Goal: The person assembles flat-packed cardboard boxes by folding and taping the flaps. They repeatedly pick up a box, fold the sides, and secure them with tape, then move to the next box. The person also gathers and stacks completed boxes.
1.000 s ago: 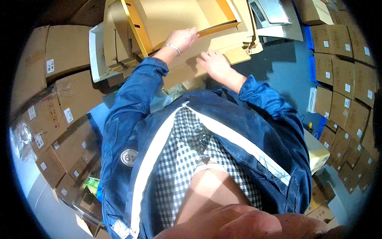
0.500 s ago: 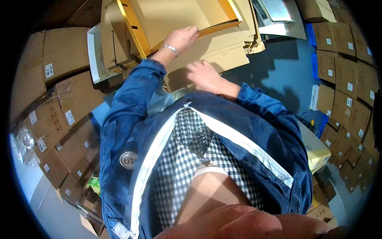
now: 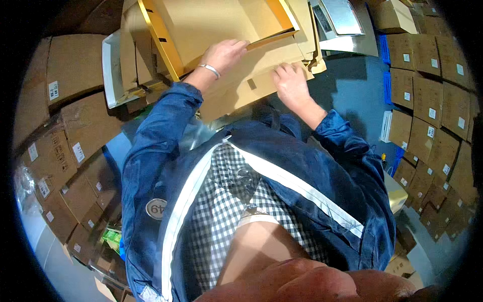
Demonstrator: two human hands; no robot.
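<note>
A shallow cardboard box with gold walls (image 3: pixel 162 41) lies at the top middle, its inside facing up. My left hand (image 3: pixel 221 60), with a silver bracelet at its wrist, is closed at the box's near wall, fingers bent over the edge. Under the box spreads a brown cardboard sheet (image 3: pixel 226 95) with a fold and a small dark slot near its front edge. My right hand (image 3: pixel 293 85) has its fingers bent onto the right end of that front strip. The thumbs are partly hidden.
Cardboard cartons (image 3: pixel 80 68) with white labels are stacked on the left. More cartons (image 3: pixel 427 90) stand on the right, beside blue crates (image 3: pixel 386 88). A white tray (image 3: pixel 111 70) sits left of the box. A silvery panel (image 3: pixel 342 20) lies at the upper right.
My right hand has moved right and away from my body, along the cardboard's front strip to its right end. My left hand stays at the gold wall. The view has shifted slightly.
</note>
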